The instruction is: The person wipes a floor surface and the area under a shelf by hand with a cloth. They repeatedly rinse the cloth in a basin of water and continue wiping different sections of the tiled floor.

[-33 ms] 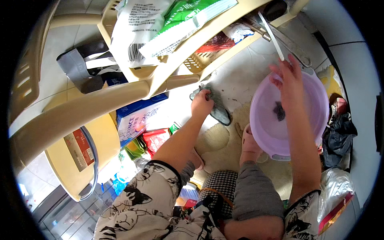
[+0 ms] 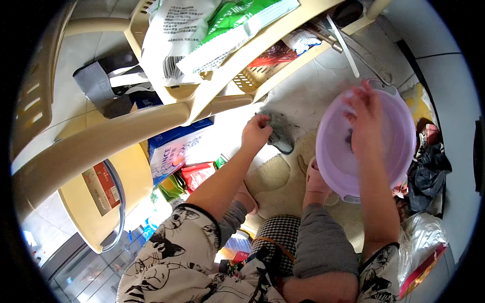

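Lilac basin: well right of the left grip, overhung by right hand, fingers apart, blurred. Grey cloth-like piece pinched by nearer left hand; just right of grip, long axis down-right.

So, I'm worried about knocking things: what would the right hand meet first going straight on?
Probably the narrow white strip, just past the right hand in the picture; depth is unclear, so it may pass above.

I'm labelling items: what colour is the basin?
The basin is pale purple; the head view shows it best.
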{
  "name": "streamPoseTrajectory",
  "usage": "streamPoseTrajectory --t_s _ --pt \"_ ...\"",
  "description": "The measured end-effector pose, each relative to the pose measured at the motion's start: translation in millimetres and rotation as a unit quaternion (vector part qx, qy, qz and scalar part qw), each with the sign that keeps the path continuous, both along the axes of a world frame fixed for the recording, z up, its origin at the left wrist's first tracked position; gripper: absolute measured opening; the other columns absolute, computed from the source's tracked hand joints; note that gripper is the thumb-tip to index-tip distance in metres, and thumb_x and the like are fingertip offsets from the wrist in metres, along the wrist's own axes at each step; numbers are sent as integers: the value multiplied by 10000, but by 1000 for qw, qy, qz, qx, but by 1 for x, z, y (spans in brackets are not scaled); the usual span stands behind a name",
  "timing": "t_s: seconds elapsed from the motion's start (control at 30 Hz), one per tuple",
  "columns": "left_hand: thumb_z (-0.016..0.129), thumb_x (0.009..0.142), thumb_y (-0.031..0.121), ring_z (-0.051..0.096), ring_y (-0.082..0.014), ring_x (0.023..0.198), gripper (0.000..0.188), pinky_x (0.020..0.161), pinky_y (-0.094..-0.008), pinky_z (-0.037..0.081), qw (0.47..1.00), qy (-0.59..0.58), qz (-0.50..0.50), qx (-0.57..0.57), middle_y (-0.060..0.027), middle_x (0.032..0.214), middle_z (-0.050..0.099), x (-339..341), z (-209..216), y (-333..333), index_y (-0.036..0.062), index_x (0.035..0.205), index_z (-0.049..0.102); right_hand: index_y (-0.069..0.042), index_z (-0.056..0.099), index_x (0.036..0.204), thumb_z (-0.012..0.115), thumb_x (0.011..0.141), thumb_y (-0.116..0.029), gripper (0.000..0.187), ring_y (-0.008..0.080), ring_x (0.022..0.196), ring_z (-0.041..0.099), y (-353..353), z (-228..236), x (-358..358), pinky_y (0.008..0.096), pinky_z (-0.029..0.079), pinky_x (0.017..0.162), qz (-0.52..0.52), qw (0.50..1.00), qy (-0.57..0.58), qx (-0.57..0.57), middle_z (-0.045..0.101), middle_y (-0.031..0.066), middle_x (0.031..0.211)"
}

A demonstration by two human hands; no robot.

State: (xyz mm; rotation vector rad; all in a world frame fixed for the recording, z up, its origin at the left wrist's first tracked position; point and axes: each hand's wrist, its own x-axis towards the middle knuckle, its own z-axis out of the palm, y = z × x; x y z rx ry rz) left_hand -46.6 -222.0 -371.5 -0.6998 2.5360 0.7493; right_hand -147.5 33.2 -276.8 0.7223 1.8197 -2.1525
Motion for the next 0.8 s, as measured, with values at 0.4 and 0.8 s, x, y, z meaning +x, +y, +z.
streamPoseTrajectory --t_s 0.4,0.8 --pt "476 745 -73 540 -101 760 291 716 -222 430 865 308 215 333 -31 894 610 -49 132 59 4 997 600 -34 496 1158 513 867 -51 292 155 991 535 -38 -5 83 263 430 827 221 972 20 -82 568 82 1066" --pt "592 767 107 517 -353 977 384 819 -414 463 934 233 -247 -109 -165 1146 487 -109 67 47 113 1145 522 -41 525 1067 447 903 -57 182 108 864 533 -17 -35 99 236 431 770 194 975 -31 -104 582 29 955"
